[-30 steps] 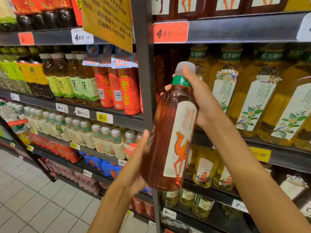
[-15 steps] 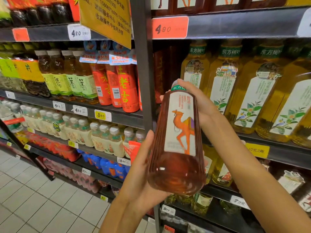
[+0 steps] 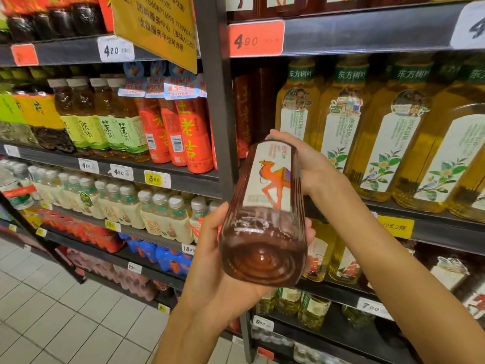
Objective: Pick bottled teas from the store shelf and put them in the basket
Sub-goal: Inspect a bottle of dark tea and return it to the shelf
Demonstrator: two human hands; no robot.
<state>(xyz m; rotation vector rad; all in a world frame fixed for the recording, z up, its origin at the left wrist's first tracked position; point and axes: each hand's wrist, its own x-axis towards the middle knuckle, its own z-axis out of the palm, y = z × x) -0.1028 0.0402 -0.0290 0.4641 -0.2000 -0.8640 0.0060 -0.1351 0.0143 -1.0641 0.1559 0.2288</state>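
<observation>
Between my two hands, held up in front of the shelf (image 3: 328,43), lies the bottle (image 3: 265,214). My left hand (image 3: 217,269) cups its base from below and to the left, thumb up along the side and fingers curled round the far edge. My right hand (image 3: 307,164) wraps the neck end, hiding the cap. The bottle is tipped nearly flat, its long axis running away from me, base toward the camera and neck toward the shelf. The left hand is nearer me, so I judge it will carry the weight on the way down. I see no basket in view. It is a clear bottle of reddish-brown tea, its white label bearing an orange camel. Yellow teas (image 3: 388,143) stand just behind it.
</observation>
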